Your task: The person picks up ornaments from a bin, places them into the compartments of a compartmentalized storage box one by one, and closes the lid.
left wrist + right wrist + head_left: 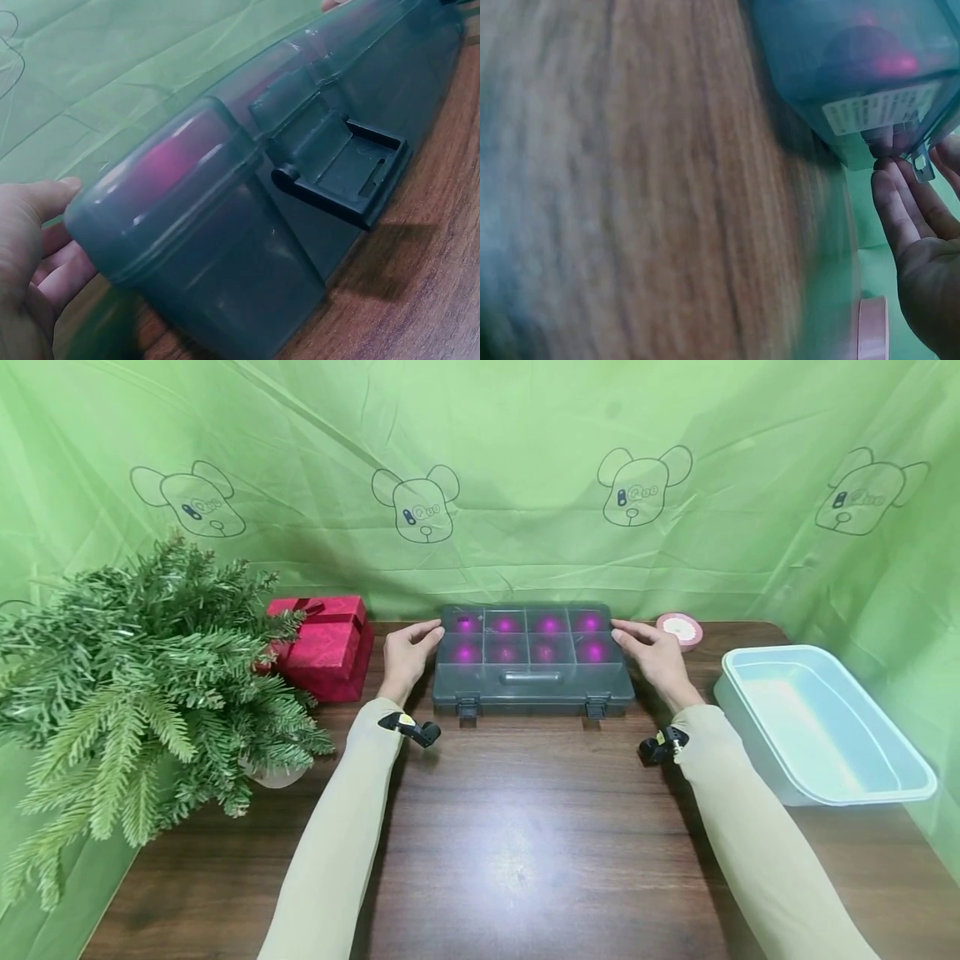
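Observation:
A dark translucent plastic storage box (528,681) with divided compartments stands near the back of the table, its lid down. Pinkish-purple spots glow through the lid. On its front, two black latches (468,707) hang unfastened. My left hand (405,660) holds the left end, thumb and fingers at the far corner. The right hand (655,662) grips the opposite end; in the right wrist view its fingers (900,202) close around a small clear tab (921,163) below a white label (881,109). Some fingertips of both hands are hidden behind the box.
Left of the box sit a red gift box (330,652) and an artificial fir tree (142,710). A pink ribbon roll (681,631) lies behind the right hand. The pale blue tub (757,743) stands at the right. A green curtain (517,468) hangs behind the table (547,860).

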A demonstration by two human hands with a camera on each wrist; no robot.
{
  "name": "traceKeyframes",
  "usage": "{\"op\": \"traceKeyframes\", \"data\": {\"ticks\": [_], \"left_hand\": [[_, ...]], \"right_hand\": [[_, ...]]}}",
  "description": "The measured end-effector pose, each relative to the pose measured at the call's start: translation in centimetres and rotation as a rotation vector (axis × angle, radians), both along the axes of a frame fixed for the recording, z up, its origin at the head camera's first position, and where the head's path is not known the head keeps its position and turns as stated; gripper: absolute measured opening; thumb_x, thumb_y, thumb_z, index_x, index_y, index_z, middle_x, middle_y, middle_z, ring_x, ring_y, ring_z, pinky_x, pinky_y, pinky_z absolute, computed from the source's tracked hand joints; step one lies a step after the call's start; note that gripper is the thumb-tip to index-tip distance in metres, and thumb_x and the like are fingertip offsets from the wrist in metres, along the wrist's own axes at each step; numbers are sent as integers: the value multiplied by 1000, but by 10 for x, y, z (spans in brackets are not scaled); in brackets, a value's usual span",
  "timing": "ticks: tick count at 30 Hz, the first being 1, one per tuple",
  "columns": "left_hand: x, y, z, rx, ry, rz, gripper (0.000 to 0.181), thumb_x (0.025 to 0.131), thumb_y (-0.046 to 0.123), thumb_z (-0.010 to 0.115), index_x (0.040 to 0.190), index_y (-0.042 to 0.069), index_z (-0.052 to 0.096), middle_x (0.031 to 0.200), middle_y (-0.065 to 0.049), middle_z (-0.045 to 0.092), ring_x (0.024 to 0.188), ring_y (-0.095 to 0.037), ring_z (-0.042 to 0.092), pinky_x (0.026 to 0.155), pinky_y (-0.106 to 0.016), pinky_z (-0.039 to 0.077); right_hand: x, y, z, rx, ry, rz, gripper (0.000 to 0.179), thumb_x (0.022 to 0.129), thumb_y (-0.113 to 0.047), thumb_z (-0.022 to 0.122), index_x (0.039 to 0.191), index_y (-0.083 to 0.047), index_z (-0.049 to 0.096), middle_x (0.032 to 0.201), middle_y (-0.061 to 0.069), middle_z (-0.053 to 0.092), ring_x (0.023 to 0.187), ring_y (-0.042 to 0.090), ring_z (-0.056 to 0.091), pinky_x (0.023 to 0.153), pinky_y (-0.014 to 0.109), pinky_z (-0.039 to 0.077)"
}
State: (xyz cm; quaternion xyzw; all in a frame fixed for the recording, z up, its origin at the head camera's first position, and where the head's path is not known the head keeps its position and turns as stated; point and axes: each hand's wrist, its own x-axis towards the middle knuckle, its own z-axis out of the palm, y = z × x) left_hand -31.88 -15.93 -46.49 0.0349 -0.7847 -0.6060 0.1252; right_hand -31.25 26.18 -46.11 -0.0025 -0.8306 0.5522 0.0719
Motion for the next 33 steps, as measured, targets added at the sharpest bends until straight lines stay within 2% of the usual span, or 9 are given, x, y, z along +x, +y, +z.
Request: {"op": "traceKeyframes", "data": {"ticks": [6,10,14,17,21,24,27,31,33], "left_hand": [[0,1,0,6,6,9,25,98,19,81,120,7,82,119,-9,78,103,-16,75,89,-25,61],[1,1,1,-17,9,23,24,98,22,81,119,10,83,119,-7,78,105,-15,74,92,-23,59],[4,1,0,9,-2,34,24,99,24,81,119,11,83,117,-7,79,102,-15,76,89,-24,60],[9,0,-2,61,-5,35,25,99,23,81,119,10,82,113,-10,79,95,-18,78,85,-28,63],[25,-4,-4,124,7,8,29,99,23,81,121,5,81,110,-15,79,93,-23,78,87,-34,64],[39,-8,-5,173,24,-19,35,98,23,81,124,0,78,111,-18,78,96,-27,78,88,-38,64],[54,-11,-6,205,36,-39,39,98,24,82,125,-3,76,110,-17,79,97,-30,78,89,-41,63],[73,-13,-5,226,28,-63,38,96,25,83,125,1,78,110,-16,79,93,-24,78,90,-44,63],[84,-14,-2,228,15,-75,36,96,26,84,124,4,79,113,-16,78,92,-20,79,90,-43,63]], "right_hand": [[-1,-1,1,12,9,-5,45,101,-37,77,138,-12,73,137,14,69,102,5,60,87,18,47],[0,-3,2,15,19,-13,43,101,-36,77,136,-12,74,133,10,72,98,6,60,85,18,47],[1,-4,5,31,6,-25,42,102,-38,75,135,-12,75,123,6,76,88,5,63,79,18,50],[4,-3,10,35,-6,-17,45,103,-39,73,138,-10,73,123,7,76,87,1,66,80,16,53],[14,-2,15,-4,-19,2,49,104,-37,72,140,-5,69,133,15,71,93,-2,70,88,18,58],[27,2,17,-28,-25,6,50,104,-34,72,143,-3,66,135,17,70,97,2,72,93,24,59],[40,8,15,-52,-35,2,52,104,-32,73,146,-2,64,124,5,75,100,5,73,96,28,59],[57,12,13,-139,-74,21,56,103,-30,74,148,0,60,110,-11,76,96,3,74,94,27,58],[66,12,15,-163,-103,38,59,102,-31,75,149,0,59,111,-10,77,94,2,74,93,26,59]]}}
